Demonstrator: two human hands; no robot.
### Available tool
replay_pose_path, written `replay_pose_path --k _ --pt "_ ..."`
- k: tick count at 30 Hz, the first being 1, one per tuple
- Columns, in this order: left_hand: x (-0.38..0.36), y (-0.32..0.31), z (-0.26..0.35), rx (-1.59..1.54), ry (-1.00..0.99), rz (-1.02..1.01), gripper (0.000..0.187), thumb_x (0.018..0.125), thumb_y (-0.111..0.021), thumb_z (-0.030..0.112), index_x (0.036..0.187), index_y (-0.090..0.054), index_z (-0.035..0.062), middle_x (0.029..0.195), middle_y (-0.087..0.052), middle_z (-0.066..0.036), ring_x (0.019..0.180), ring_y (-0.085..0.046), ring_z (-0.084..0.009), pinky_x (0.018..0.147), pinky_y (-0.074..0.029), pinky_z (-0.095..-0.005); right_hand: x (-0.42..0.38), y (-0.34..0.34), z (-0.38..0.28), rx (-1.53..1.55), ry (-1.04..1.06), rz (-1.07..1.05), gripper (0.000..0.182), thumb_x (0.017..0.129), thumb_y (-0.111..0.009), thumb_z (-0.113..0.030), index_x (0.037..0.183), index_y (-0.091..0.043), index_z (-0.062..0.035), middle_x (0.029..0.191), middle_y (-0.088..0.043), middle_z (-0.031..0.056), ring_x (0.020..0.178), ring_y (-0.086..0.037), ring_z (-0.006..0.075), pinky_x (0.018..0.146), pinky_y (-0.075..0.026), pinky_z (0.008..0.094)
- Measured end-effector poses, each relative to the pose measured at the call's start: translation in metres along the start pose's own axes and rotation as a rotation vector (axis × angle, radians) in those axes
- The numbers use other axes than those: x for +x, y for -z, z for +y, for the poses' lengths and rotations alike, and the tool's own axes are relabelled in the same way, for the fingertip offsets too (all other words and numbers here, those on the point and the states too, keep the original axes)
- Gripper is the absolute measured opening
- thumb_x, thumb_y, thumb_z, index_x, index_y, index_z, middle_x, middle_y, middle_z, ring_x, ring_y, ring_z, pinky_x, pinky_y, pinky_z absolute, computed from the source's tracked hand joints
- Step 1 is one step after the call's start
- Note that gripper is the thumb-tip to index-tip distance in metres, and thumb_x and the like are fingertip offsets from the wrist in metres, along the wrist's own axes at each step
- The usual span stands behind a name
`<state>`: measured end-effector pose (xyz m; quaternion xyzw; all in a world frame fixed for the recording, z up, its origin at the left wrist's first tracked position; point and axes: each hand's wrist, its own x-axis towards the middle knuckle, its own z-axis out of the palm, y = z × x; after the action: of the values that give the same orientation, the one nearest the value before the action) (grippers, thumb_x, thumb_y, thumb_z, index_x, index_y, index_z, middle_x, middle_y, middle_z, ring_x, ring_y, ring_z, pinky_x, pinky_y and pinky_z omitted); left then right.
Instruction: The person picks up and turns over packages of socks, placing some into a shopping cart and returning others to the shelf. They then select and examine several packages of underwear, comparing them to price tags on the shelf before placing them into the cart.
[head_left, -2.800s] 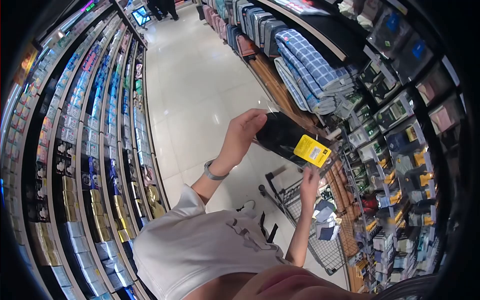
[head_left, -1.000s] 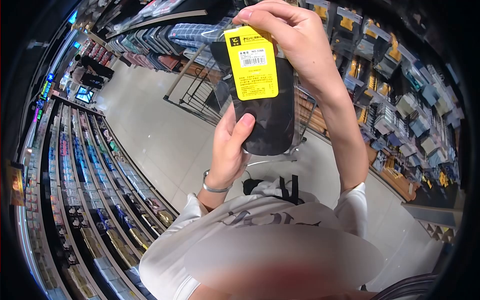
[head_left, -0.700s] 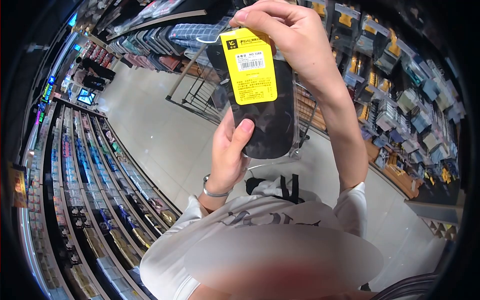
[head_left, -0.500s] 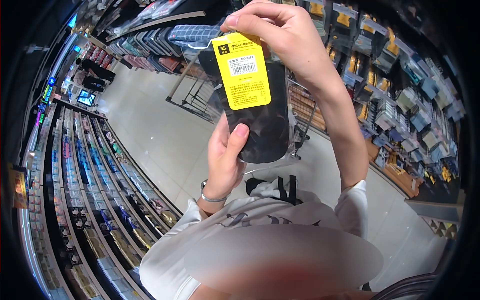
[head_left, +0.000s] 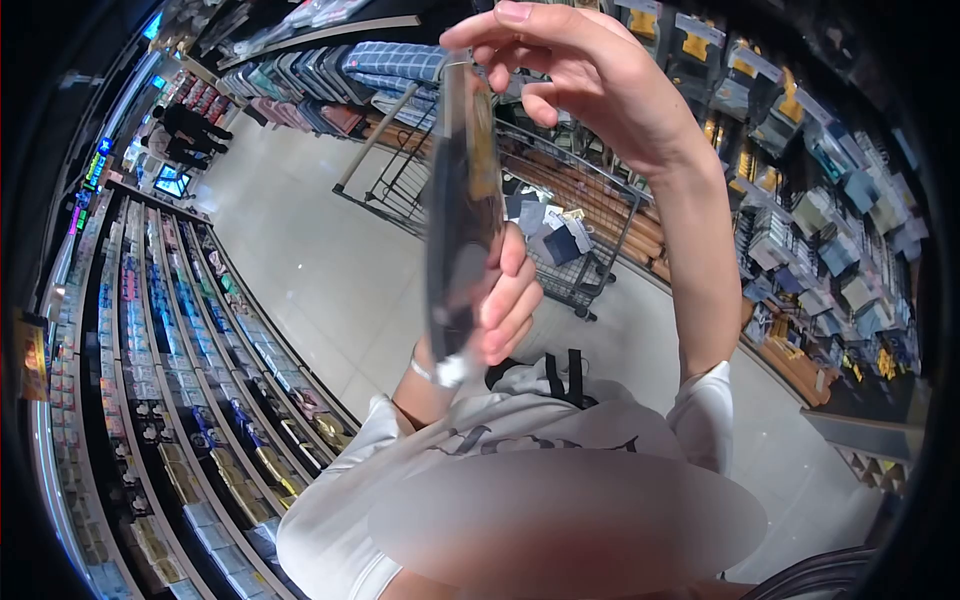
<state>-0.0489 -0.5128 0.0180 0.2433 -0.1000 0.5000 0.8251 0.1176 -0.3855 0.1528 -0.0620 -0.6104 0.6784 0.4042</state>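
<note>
Here, our left hand (head_left: 512, 300) curls round the clear-wrapped black pack (head_left: 455, 230), held edge-on; our right hand (head_left: 600, 75), fingers loosely spread by its top edge, should steady it lightly.

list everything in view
flat black plastic-wrapped package: one, black, centre
dark wire cart: one, dark, behind package
flat packets: several, white and navy, inside cart
folded checked cloth: at least one, blue, upper centre
long stocked shelves: several, mixed colours, left
hanging packs: many, mixed colours, right
tiled floor: one, pale, centre
distant person: one at least, dark clothes, upper left
printed shirt: one, white, bottom
metal wristband: one, silver, left wrist
left hand: one, holding package
right hand: one, at package top
</note>
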Motion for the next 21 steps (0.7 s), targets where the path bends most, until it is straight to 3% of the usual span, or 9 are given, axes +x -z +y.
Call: replay_pose_path --k 2,7,8,11,13,16,18,20,21 --pt "0.015 0.008 -0.01 -0.58 0.216 -0.222 0.012 0.104 -0.043 0.004 0.092 -0.043 0.0012 0.067 -0.061 -0.014 0.05 -0.062 -0.0242 0.037 -0.052 -0.0299 -0.002 -0.002 -0.011 -0.18 -0.099 0.04 0.028 0.097 -0.067 -0.016 0.119 -0.071 0.0008 0.098 -0.072 0.0055 0.085 -0.062 0.0085 0.069 -0.049 0.021" --pt "0.034 0.006 -0.029 -0.784 0.263 -0.297 0.017 0.102 -0.04 -0.001 0.086 -0.043 0.0017 0.06 -0.061 -0.014 0.04 -0.057 -0.0209 0.033 -0.048 -0.0293 -0.005 0.007 -0.008 -0.445 0.049 0.125 0.026 0.094 -0.071 -0.016 0.114 -0.072 0.0 0.102 -0.074 0.0067 0.09 -0.064 0.0114 0.084 -0.052 0.0257" --pt "0.037 0.008 -0.031 -0.791 0.266 -0.301 0.017 0.102 -0.04 -0.001 0.085 -0.043 0.0017 0.06 -0.061 -0.014 0.04 -0.057 -0.0204 0.032 -0.048 -0.0289 -0.005 0.002 -0.019 -0.563 -0.031 0.215 0.029 0.095 -0.07 -0.021 0.115 -0.07 0.0012 0.104 -0.074 0.0161 0.092 -0.069 0.0237 0.085 -0.054 0.0329" --pt "0.052 0.009 -0.036 -0.777 0.287 -0.327 0.021 0.102 -0.042 -0.001 0.082 -0.043 0.0013 0.057 -0.059 -0.012 0.04 -0.057 -0.0185 0.032 -0.046 -0.0272 -0.008 0.037 0.002 -0.78 0.28 0.265 0.025 0.095 -0.07 -0.02 0.109 -0.073 0.0003 0.092 -0.073 0.0045 0.078 -0.061 0.0051 0.065 -0.048 0.0224" --pt "0.059 0.021 -0.042 -0.715 0.329 -0.365 0.023 0.102 -0.043 -0.001 0.079 -0.043 0.0014 0.059 -0.063 -0.013 0.042 -0.06 -0.0203 0.034 -0.049 -0.0271 -0.033 0.04 -0.007 -0.615 0.033 0.271 0.025 0.097 -0.07 -0.017 0.116 -0.07 -0.0017 0.1 -0.071 0.0023 0.093 -0.064 0.0078 0.083 -0.052 0.0256" --pt "0.055 0.065 -0.062 -0.731 0.506 -0.424 0.028 0.105 -0.043 0.011 0.08 -0.049 0.0001 0.062 -0.064 -0.014 0.048 -0.065 -0.0237 0.041 -0.055 -0.0326 -0.081 0.052 0.012 -0.298 -0.183 0.384 0.018 0.099 -0.067 -0.015 0.109 -0.068 -0.0006 0.099 -0.068 0.0013 0.095 -0.062 0.0071 0.084 -0.05 0.0245" --pt "0.024 0.093 -0.071 -0.756 0.635 -0.133 0.046 0.104 -0.046 0.037 0.082 -0.049 -0.004 0.054 -0.053 -0.017 0.043 -0.056 -0.0292 0.036 -0.046 -0.0362 -0.129 0.059 0.053 -0.225 -0.108 0.56 0.013 0.098 -0.065 -0.01 0.103 -0.066 0.0014 0.102 -0.067 0.0048 0.095 -0.063 0.012 0.085 -0.05 0.0265" --pt "0.016 0.11 -0.068 -0.257 0.743 0.147 0.036 0.105 -0.05 0.034 0.103 -0.054 -0.0015 0.077 -0.06 -0.015 0.064 -0.062 -0.0262 0.054 -0.051 -0.0327 -0.178 0.053 0.094 -0.458 -0.232 0.882 0.01 0.097 -0.063 -0.009 0.098 -0.064 0.0008 0.098 -0.064 0.005 0.096 -0.062 0.0148 0.085 -0.048 0.0285" --pt "0.02 0.115 -0.064 0.041 0.845 0.21 0.034 0.105 -0.051 0.032 0.113 -0.056 -0.0002 0.088 -0.064 -0.015 0.075 -0.065 -0.0248 0.064 -0.053 -0.031 -0.208 0.062 0.137 -0.124 -0.031 1.007 0.009 0.096 -0.063 -0.008 0.099 -0.064 0.0003 0.096 -0.063 0.0053 0.093 -0.06 0.0143 0.083 -0.048 0.0273"
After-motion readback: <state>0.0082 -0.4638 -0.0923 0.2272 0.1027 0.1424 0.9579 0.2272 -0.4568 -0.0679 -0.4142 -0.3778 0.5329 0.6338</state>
